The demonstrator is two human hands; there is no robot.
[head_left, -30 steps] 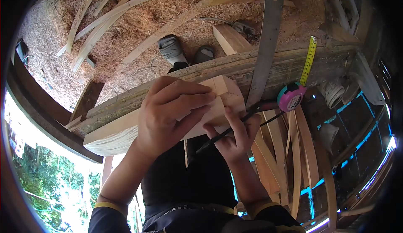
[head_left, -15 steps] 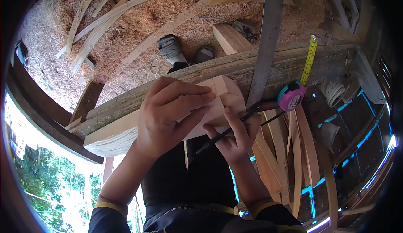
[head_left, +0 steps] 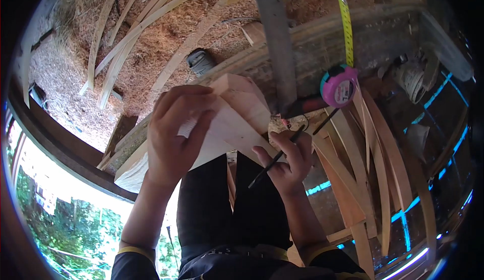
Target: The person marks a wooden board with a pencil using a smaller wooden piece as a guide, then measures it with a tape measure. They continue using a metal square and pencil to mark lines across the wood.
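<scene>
A thick pale timber piece (head_left: 246,98) with an angled end lies in front of me, its light face running down toward my thighs. My left hand (head_left: 176,128) is over its left part, fingers stretched toward the upper edge and thumb apart from them. Whether the fingertips press on the wood is hard to tell. Near the timber's lower right edge, my right hand (head_left: 292,164) holds a slim black pen (head_left: 267,170) between its fingers, tip pointing down and left.
Beyond the timber stand a wide flat metal blade (head_left: 277,43) and a pink-and-teal tape measure (head_left: 339,86) with yellow tape extended. A weathered beam (head_left: 322,43) runs behind them. Wood strips (head_left: 353,169) lie at right; more strips (head_left: 136,33) lie on the shavings-covered ground.
My left hand has moved left along the timber, its thumb and fingers now farther apart. My right hand still holds the pen. The camera view has shifted, so the blade and tape appear farther left.
</scene>
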